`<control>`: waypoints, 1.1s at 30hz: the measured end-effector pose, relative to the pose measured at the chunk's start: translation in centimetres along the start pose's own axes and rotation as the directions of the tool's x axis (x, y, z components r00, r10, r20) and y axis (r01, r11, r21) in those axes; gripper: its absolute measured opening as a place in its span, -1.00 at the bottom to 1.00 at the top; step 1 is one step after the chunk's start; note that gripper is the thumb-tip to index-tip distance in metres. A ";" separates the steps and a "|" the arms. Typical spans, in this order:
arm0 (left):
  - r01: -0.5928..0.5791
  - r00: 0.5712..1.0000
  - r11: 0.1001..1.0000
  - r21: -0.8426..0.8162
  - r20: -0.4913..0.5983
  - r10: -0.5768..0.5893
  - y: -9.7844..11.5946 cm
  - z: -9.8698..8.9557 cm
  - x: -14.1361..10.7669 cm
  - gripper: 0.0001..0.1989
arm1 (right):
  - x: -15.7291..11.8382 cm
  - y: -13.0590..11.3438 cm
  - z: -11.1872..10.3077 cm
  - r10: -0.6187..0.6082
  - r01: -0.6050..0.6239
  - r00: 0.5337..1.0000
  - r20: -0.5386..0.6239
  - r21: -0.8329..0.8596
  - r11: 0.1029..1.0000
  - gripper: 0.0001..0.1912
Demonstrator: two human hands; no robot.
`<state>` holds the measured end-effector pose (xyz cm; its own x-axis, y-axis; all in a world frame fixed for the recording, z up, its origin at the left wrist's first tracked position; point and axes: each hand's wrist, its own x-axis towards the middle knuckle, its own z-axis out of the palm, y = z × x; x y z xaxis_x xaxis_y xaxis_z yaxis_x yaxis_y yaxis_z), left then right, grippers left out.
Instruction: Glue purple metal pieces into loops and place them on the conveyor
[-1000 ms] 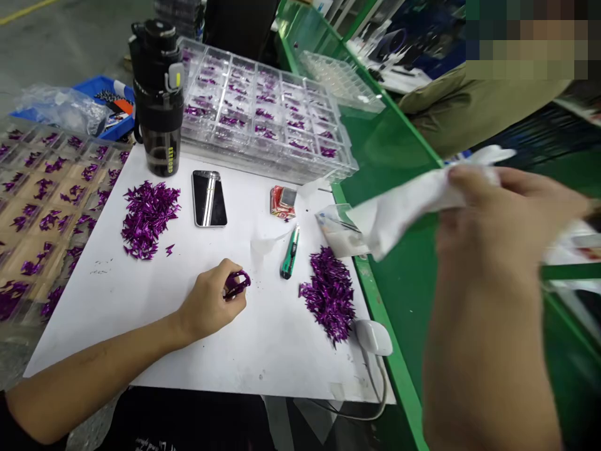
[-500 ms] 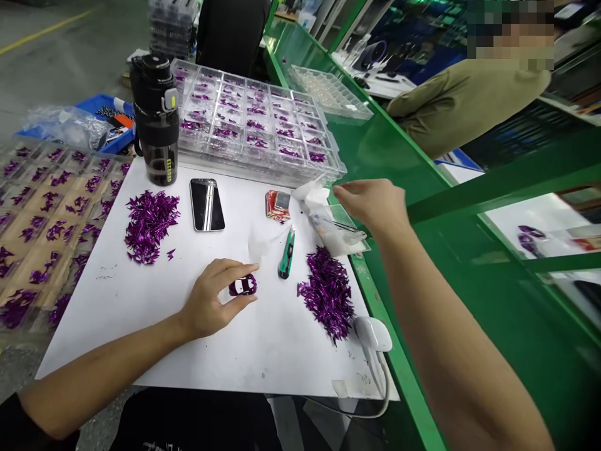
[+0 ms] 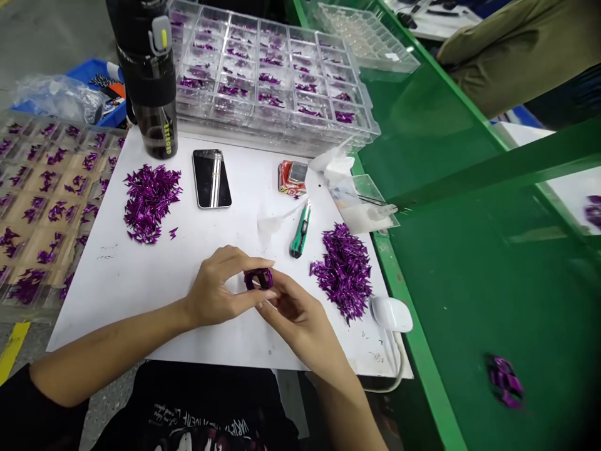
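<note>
A small purple object (image 3: pixel 258 279), shaped like a toy car body, is pinched between the thumb and fingers of my left hand (image 3: pixel 220 285). My right hand (image 3: pixel 298 313) meets it from the right, its fingertips at the object's right end and its palm partly in shadow. Behind the hands lies a green box cutter (image 3: pixel 300 235). One pile of purple pointed pieces (image 3: pixel 345 269) is right of my hands, and another purple pile (image 3: pixel 150 200) lies at the back left of the white board (image 3: pixel 141 282).
A phone (image 3: pixel 211 178), a tall black bottle (image 3: pixel 153 88) and a red packet (image 3: pixel 291 178) stand behind. Compartment trays (image 3: pixel 282 119) line the back. At right are a white device (image 3: pixel 392 313) with a cable and a green ledge (image 3: pixel 469 282) carrying a purple car-shaped piece (image 3: pixel 506 381).
My right hand has come down and left from the plastic bags to the small purple object. The camera view has shifted, and the object in my left hand is turned differently.
</note>
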<state>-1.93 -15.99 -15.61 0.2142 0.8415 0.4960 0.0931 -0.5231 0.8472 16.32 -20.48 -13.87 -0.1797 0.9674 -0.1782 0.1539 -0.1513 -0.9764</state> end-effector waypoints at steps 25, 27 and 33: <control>-0.119 0.993 0.987 0.111 0.006 0.119 0.3 0.2 -0.2 -0.70 | -1.1 1.1 1.5 0.101 -0.107 0.994 0.036 0.273 0.956 -0.52; -0.090 0.996 0.992 0.085 0.009 0.090 0.5 0.2 -0.3 -0.70 | -1.1 1.0 1.8 0.097 -0.095 0.995 0.006 0.276 0.956 -0.57; 0.224 0.955 0.955 -0.194 0.240 -0.175 0.7 -0.6 -0.3 -0.60 | -3.0 -0.1 2.1 -0.146 0.130 0.961 -0.234 -0.083 0.988 -0.67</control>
<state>-2.49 -16.50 -15.02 0.4213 0.8627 0.2798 -0.0520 -0.2851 0.9571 14.80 -23.81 -13.50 0.0321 0.9995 -0.0005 0.2094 -0.0072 -0.9778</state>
